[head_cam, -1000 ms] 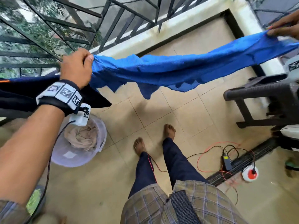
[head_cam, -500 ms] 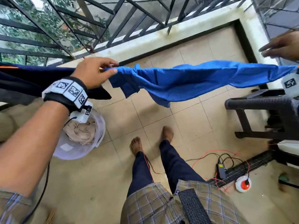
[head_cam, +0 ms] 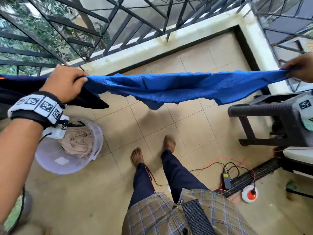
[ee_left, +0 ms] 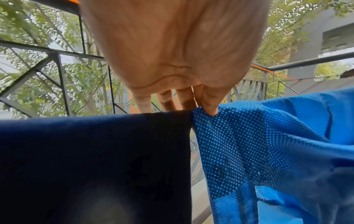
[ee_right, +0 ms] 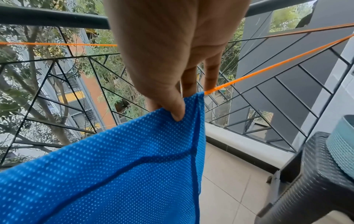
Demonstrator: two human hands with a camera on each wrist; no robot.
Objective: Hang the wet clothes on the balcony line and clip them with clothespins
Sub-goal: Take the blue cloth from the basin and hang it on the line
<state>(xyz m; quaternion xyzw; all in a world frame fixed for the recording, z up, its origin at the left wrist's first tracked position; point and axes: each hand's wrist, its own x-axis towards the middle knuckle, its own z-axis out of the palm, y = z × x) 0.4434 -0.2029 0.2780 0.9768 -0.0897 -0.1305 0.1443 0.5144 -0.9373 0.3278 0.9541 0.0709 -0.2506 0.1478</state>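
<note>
Blue mesh shirt [head_cam: 177, 87] stretches mid-frame, left hand [head_cam: 65, 82] and right hand [head_cam: 300, 67] pinching its 2 ends. No pegs yet, so it'll probably slide off the orange line [ee_right: 268, 71].

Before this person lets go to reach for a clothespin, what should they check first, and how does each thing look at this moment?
1. Left end held: ok. The left hand pinches the blue mesh garment at its corner.
2. Right end held: ok. The right hand pinches the other corner.
3. Garment over the orange line: ok at the right end, where the fabric folds over it; cannot tell in the middle.
4. Spread flat: not ok. The middle sags and bunches.
5. Room beside the dark navy garment: not ok. The two edges touch at the left fingers.
6. Clothespins within reach: cannot tell. None shows in any view.
</note>
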